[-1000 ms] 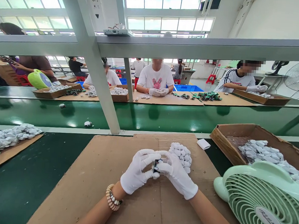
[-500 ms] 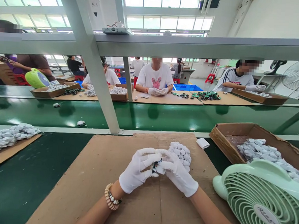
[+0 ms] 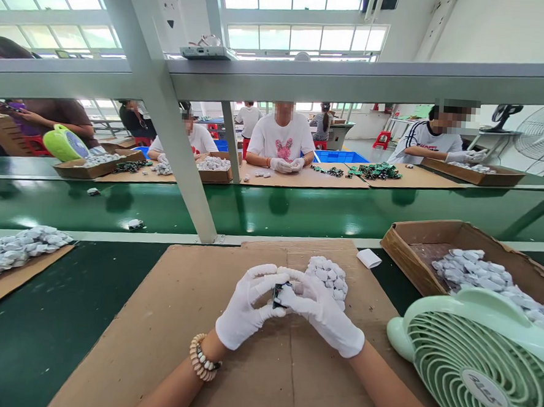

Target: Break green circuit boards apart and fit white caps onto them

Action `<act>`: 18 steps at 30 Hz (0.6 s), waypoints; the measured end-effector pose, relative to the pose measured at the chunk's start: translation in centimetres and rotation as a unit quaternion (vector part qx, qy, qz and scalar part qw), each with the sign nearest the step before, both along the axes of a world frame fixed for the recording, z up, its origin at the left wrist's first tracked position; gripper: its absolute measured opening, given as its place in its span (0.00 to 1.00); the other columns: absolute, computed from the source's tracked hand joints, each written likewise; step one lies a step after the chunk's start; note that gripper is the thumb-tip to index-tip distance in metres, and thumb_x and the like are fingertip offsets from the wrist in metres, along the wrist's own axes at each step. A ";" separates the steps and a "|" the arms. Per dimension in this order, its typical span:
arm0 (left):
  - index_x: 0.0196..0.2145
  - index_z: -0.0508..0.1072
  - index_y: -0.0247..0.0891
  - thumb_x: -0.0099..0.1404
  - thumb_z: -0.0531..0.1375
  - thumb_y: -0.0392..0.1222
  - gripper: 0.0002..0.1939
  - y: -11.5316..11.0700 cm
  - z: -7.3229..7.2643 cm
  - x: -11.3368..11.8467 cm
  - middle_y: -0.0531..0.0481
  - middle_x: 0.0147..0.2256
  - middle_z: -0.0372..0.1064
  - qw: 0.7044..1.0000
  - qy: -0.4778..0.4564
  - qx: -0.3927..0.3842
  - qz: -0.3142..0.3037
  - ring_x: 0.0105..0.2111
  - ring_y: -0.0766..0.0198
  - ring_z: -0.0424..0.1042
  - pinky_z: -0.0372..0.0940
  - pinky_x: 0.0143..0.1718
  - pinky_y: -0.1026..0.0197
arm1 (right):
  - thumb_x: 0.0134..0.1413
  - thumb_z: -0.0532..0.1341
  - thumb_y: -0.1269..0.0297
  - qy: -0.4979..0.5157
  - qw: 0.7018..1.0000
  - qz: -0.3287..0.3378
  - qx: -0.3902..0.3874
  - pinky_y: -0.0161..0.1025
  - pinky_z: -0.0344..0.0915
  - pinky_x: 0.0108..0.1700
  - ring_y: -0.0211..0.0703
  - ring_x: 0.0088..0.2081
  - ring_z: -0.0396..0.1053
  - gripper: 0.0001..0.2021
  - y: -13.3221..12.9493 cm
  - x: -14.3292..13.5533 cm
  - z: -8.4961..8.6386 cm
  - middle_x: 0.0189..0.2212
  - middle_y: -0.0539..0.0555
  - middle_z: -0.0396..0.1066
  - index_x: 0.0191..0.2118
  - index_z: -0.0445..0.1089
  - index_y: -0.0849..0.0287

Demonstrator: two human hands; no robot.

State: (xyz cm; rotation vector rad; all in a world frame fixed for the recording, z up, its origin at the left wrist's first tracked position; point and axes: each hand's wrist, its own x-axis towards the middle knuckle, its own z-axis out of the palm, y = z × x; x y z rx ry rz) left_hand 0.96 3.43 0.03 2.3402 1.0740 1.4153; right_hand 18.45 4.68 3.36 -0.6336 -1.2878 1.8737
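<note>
A small dark circuit board [image 3: 277,295] with a white part is held between my two white-gloved hands, above a brown cardboard sheet [image 3: 191,321]. My left hand [image 3: 248,306] grips the board's left side between thumb and fingers; a beaded bracelet circles that wrist. On the other side, my right hand [image 3: 324,311] pinches the board and its white part, its fingertips meeting those of the left. Just behind the right hand lies a cluster of small white wrapped pieces [image 3: 329,274]. The fingers partly cover the board.
A green fan [image 3: 479,357] stands at the right, before a cardboard box [image 3: 402,260] of white pieces. More white pieces [image 3: 20,249] lie at far left. Beyond a metal frame [image 3: 198,205] runs a green belt [image 3: 299,211], with people seated behind it.
The board has turned between my fingers and shows more of its dark face. On the belt, two small white pieces have moved left. Both hands stay nearly in place.
</note>
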 end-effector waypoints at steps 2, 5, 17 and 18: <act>0.52 0.66 0.47 0.59 0.58 0.53 0.24 0.1 -0.2 0.0 0.44 0.46 0.67 1.000 -0.004 -0.009 0.009 0.50 0.55 0.65 0.64 0.50 0.51 | 0.45 0.65 0.64 -0.024 0.999 -0.026 0.003 0.38 0.66 0.39 0.39 0.35 0.68 0.19 0.0 -0.1 -0.3 0.31 0.49 0.71 0.46 0.68 0.56; 0.54 0.64 0.48 0.59 0.58 0.51 0.25 0.2 -0.5 0.1 0.45 0.45 0.68 1.000 0.001 -0.002 -0.004 0.50 0.56 0.65 0.64 0.49 0.52 | 0.44 0.65 0.64 -0.039 0.998 -0.043 0.008 0.38 0.66 0.39 0.40 0.35 0.69 0.17 0.2 -0.3 -0.8 0.31 0.49 0.72 0.44 0.69 0.55; 0.56 0.60 0.47 0.61 0.58 0.38 0.25 0.2 -1.0 0.6 0.47 0.40 0.71 0.996 0.065 0.049 -0.042 0.45 0.60 0.66 0.66 0.46 0.56 | 0.41 0.64 0.66 -0.075 0.994 -0.073 0.042 0.35 0.64 0.28 0.35 0.25 0.67 0.13 0.7 -0.5 -2.3 0.23 0.46 0.69 0.36 0.65 0.58; 0.55 0.60 0.47 0.61 0.58 0.38 0.25 0.2 -1.0 0.6 0.47 0.39 0.71 0.996 0.067 0.049 -0.043 0.45 0.60 0.67 0.66 0.46 0.57 | 0.40 0.65 0.66 -0.074 0.994 -0.070 0.043 0.34 0.64 0.28 0.35 0.24 0.66 0.13 0.8 -0.5 -2.4 0.22 0.45 0.69 0.36 0.64 0.58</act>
